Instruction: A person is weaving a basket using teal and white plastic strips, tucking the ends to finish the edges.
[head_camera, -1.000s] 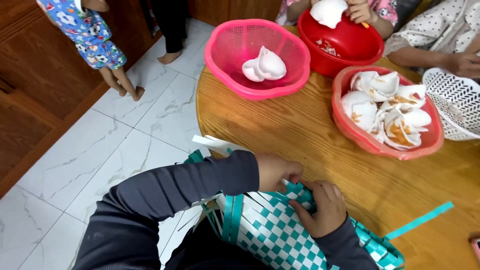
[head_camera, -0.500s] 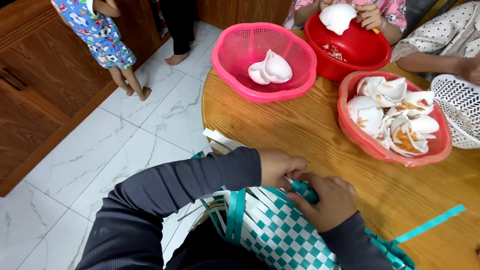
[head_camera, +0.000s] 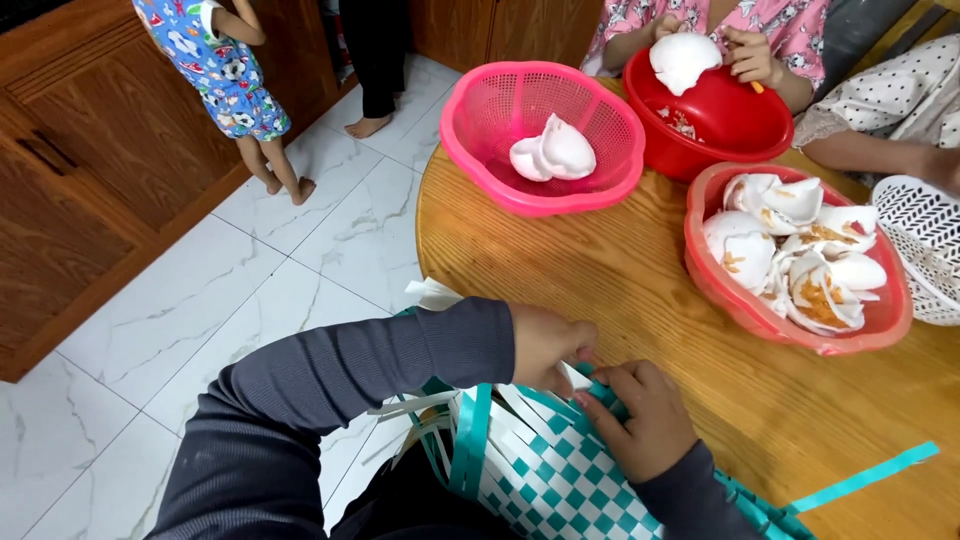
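Together, 2 hands, left hand (head_camera: 545, 345) and right hand (head_camera: 640, 420), grip pinched on 1 woven basket (head_camera: 550, 480), near 3 bowls.

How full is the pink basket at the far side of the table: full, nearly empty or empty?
Nearly empty. The pink basket holds only two white shell-like pieces at its middle; bare mesh shows around them.

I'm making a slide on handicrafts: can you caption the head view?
Left hand and right hand work strips of a teal-and-white woven basket at a round wooden table.
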